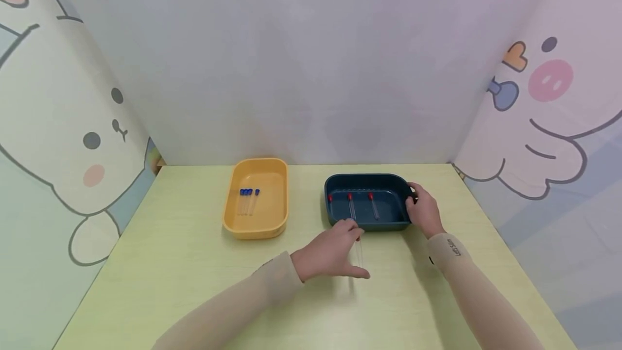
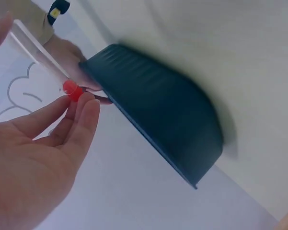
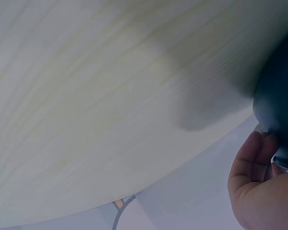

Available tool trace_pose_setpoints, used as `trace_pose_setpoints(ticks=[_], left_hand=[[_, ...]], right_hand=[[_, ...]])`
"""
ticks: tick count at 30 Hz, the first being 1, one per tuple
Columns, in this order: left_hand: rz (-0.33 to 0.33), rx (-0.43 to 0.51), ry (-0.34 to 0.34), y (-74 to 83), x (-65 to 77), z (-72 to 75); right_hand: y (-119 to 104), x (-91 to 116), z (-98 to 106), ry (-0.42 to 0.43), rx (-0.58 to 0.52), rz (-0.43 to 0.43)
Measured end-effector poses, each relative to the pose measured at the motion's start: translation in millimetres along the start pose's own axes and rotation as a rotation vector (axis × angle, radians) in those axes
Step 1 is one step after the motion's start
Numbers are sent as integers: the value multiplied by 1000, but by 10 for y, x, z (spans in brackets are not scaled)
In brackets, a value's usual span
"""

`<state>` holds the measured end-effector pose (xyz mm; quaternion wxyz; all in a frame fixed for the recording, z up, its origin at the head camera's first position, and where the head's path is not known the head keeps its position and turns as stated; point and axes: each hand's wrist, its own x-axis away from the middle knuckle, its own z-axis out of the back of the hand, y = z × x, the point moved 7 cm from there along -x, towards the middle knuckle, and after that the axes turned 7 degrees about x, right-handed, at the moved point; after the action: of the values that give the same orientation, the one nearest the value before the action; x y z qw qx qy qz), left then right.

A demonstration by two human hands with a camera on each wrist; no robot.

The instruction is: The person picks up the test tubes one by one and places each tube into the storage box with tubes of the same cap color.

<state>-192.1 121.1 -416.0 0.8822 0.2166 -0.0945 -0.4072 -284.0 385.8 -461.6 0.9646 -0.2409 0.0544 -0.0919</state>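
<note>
My left hand (image 1: 330, 253) holds a clear tube with a red cap (image 2: 73, 90) just in front of the navy tray (image 1: 366, 227). In the left wrist view the fingertips are at the cap, and the thumb is by the tube's (image 2: 38, 50) other end. My right hand (image 1: 426, 214) grips the tray's right end, its fingers and thumb at the rim. Inside that tray lie three red-capped tubes, one of them (image 1: 373, 207) toward the right. The right wrist view shows the right hand (image 3: 263, 191) against the tray's dark side (image 3: 280, 91).
To the left stands a yellow tray (image 1: 264, 227) with several blue-capped tubes (image 1: 255, 201) in it. Both trays rest on a pale green-yellow table (image 1: 170, 242). Behind the table hangs a plain light wall sheet (image 1: 311, 69), with cartoon panels on both sides.
</note>
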Motion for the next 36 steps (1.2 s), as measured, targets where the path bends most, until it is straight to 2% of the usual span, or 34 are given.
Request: trace_pose_setpoints(ticks=[4,9,15,26,31,36], left_hand=[[-2,28,9,57,-135,114],[-21,16,27,118,-317,204],[4,57,45,92,-543,271],[63,157,72,-89,-916,252],[107,171,72,-163,-1079,233],[121,175,83,-183,-1258,202]], right_hand=[[3,0,0,-2,-1,-8],[3,-14,-7,-6,-8,-18],[-2,-15,0,-5,-6,-26],[4,-13,-14,-3,-6,-33],[-15,1,-12,-1,-4,-32],[-24,4,-5,0,-9,-33]])
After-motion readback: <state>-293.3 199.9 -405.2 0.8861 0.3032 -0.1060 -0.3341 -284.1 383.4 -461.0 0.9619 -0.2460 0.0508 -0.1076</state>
